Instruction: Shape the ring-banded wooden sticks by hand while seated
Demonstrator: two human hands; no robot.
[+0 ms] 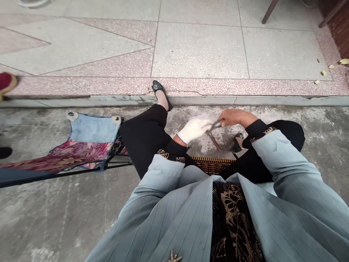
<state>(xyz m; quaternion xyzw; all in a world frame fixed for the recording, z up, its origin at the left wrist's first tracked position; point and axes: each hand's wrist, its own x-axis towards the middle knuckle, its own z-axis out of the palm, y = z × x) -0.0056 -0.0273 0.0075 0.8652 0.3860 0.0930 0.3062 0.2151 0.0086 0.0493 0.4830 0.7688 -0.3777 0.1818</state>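
Observation:
My left hand wears a white knitted glove, its fingers closed at the near end of a short metal tool. Bare and wrapped round the other end, my right hand grips this short metal tool, which has a grey ringed section and looks like a knife or a scraper. Both hands meet in front of my knees, and the fingers hide most of the tool. On the concrete just below them lies a hammer-like tool with a reddish-brown handle.
A woven wicker seat shows between my legs. To the left stands a folding lounger with flowered cloth. Ahead runs a raised tiled step, one of my shoes against it. Another person's shoe is at far left.

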